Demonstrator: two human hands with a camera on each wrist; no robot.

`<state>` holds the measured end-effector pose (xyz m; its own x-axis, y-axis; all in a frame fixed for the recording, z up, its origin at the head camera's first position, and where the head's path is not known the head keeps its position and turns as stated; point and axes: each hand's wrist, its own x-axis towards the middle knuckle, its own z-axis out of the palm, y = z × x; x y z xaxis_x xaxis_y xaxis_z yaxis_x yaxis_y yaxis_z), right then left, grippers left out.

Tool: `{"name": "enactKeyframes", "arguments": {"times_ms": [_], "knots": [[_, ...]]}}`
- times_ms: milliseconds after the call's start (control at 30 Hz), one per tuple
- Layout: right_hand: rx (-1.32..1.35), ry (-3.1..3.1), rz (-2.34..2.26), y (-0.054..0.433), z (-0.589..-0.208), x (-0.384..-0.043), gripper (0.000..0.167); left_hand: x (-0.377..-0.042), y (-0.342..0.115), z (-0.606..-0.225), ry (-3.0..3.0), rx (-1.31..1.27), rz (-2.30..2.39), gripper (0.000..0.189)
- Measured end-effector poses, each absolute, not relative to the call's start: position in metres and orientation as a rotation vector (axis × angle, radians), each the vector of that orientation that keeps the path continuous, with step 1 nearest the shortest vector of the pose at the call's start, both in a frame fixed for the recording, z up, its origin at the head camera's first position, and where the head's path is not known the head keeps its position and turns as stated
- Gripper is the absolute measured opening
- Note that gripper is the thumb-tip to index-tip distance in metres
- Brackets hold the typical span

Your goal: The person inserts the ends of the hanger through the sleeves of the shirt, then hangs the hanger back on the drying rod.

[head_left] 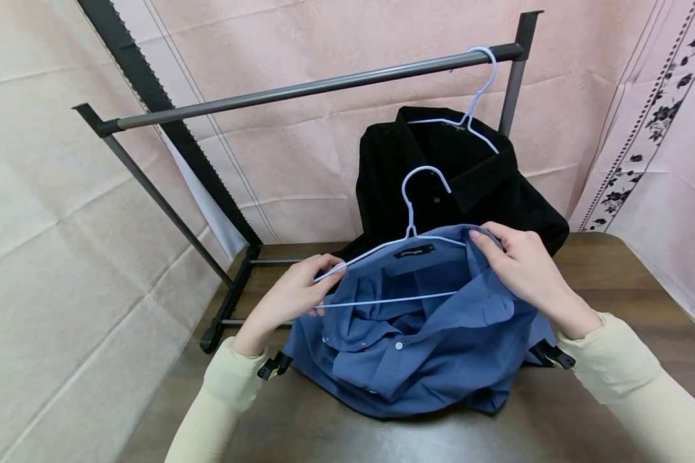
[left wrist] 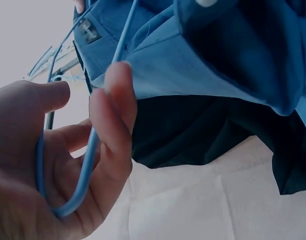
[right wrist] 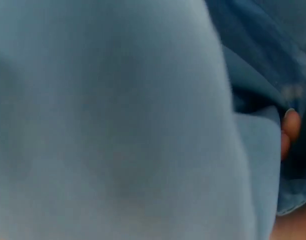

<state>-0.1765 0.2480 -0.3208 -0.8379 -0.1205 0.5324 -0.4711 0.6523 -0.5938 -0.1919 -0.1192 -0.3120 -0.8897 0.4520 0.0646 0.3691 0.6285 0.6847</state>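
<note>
A blue button-up shirt (head_left: pixel 417 360) lies bunched over the table, its collar spread around a light-blue hanger (head_left: pixel 382 301). My left hand (head_left: pixel 298 286) grips the hanger's left end, outside the cloth; in the left wrist view the fingers of that hand (left wrist: pixel 88 150) curl about the rounded corner of the hanger (left wrist: pixel 75 202). On the other side my right hand (head_left: pixel 518 263) pinches the collar's right part between thumb and fingers. The hanger's right end is hidden inside the shirt. Blue cloth (right wrist: pixel 118 120) covers most of the right wrist view, with only fingertips showing.
A metal clothes rack (head_left: pixel 318 85) stands behind. From its right end a black shirt (head_left: pixel 382 173) hangs on another light-blue hanger (head_left: pixel 479 93), just behind the blue shirt. The wooden table (head_left: pixel 625 283) extends to both sides. Pinkish cloth (head_left: pixel 301 38) covers the back.
</note>
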Motion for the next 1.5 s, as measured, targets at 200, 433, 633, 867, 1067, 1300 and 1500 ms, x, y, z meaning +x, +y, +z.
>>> {"name": "enactKeyframes", "arguments": {"times_ms": [200,433,633,867,1067,1300,1500], "knots": [[0.5,-2.394,1.051,0.24,-0.319,-0.175,0.032,-0.193,-0.113,-0.316,2.789,0.734,1.021,0.039],[0.524,-2.38,1.041,0.23,-0.317,-0.175,0.029,-0.195,-0.109,-0.322,2.878,0.804,0.848,0.037],[0.56,-2.361,1.041,0.221,-0.317,-0.175,0.03,-0.199,-0.105,-0.327,2.865,0.873,0.813,0.041],[0.599,-2.292,1.083,0.207,-0.313,-0.174,0.025,-0.201,-0.096,-0.332,2.76,0.968,0.966,0.042],[0.606,-2.308,1.075,0.201,-0.313,-0.174,0.026,-0.204,-0.093,-0.341,2.742,1.025,1.011,0.028],[0.675,-2.352,0.963,0.217,-0.299,-0.171,0.028,-0.201,-0.098,-0.338,2.912,1.016,0.988,0.034],[0.531,-2.288,1.047,0.248,-0.292,-0.173,0.03,-0.2,-0.11,-0.327,3.03,1.007,0.967,0.033]]}}
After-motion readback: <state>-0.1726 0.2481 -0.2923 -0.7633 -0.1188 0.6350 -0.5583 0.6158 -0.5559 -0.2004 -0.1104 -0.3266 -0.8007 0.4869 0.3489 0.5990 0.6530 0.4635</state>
